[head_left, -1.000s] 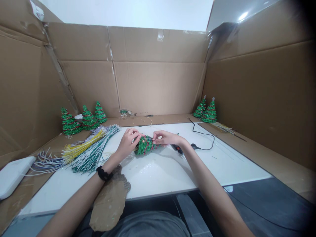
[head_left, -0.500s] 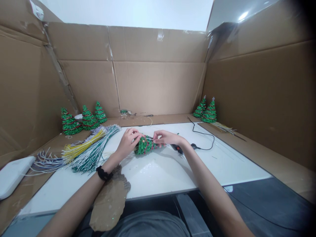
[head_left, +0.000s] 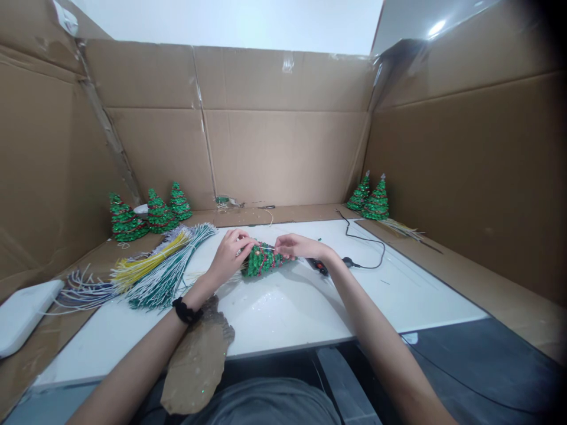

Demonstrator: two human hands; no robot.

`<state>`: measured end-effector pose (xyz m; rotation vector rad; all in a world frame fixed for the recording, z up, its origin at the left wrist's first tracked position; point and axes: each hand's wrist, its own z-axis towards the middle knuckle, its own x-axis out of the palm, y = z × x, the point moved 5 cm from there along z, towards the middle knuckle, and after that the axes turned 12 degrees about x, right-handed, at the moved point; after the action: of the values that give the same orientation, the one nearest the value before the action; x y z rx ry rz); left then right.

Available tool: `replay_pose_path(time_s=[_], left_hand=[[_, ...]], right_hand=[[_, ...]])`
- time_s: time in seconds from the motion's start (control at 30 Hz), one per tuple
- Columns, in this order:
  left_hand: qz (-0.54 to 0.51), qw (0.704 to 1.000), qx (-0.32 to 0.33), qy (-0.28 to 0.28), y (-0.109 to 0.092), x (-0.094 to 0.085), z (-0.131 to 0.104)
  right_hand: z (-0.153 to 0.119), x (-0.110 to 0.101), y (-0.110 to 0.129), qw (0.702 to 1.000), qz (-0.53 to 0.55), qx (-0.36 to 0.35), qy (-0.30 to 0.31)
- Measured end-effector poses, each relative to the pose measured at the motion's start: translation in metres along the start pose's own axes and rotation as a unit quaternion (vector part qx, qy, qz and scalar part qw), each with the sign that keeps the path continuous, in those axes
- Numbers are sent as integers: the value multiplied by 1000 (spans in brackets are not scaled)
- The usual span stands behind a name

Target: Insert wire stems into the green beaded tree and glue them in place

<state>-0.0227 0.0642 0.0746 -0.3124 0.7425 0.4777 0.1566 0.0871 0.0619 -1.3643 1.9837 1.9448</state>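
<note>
A small green beaded tree (head_left: 260, 261) with red dots lies on its side on the white table (head_left: 310, 307). My left hand (head_left: 230, 255) grips its wide base end. My right hand (head_left: 297, 247) pinches the narrow top end, and a thin white strand runs between the fingers of both hands across the tree. A black band is on my left wrist.
A bundle of yellow, green and white strands (head_left: 150, 268) lies left of my hands. Three finished trees (head_left: 148, 212) stand back left, two trees (head_left: 371, 199) back right. A black corded tool (head_left: 319, 267) lies right of the tree. Cardboard walls (head_left: 283, 153) surround the table; a white box (head_left: 22, 316) sits far left.
My right hand has shifted slightly left and up along the tree's top. The tree and left hand stay almost where they were.
</note>
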Motion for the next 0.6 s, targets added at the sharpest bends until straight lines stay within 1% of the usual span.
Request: replay_pose_path(time_s=[0.2, 0.3, 0.37, 0.43, 0.6], left_hand=[[5, 1000, 6, -5, 1, 0, 0], [5, 1000, 7, -4, 0, 0, 0], [2, 1000, 5, -2, 0, 0, 0], [0, 1000, 1, -1, 0, 0, 0], [-1, 1000, 0, 0, -1, 0, 0]], right_hand=[[3, 1, -5, 1000, 16, 6, 7], [1, 1, -1, 1000, -3, -12, -5], [-1, 0, 2, 1000, -24, -10, -18], [-2, -1, 3, 999, -36, 0, -20], [-2, -1, 3, 999, -36, -9, -18]])
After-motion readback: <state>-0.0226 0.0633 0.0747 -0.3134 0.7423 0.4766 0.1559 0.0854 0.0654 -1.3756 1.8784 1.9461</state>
